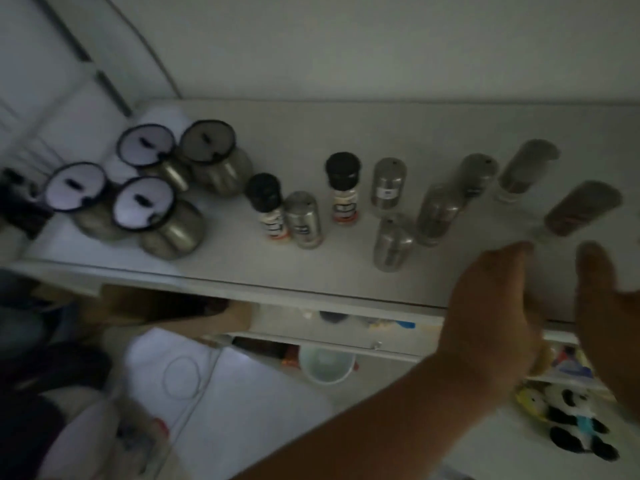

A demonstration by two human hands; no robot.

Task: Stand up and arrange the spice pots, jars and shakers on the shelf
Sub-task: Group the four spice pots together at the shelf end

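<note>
On the white shelf (346, 271) everything looks upright. At the left stand several steel pots with clear, dark-rimmed lids (143, 202). In the middle are two black-capped spice jars (343, 187), (268, 206). Several steel shakers (388, 183), (393, 242) stand among them and further right. Two glass jars of brown spice (526, 169), (578, 209) are at the far right. My left hand (491, 306) reaches in from the bottom over the shelf's front edge, fingers apart, holding nothing. My right hand (602, 292) is beside it at the right edge, also holding nothing. The view is dim and blurred.
A pale wall rises behind the shelf. Below the front edge lie lower shelves with a white cup (327, 363), small packets and a panda toy (575, 424). White paper or cloth with a thin cable (194, 368) lies at the bottom left.
</note>
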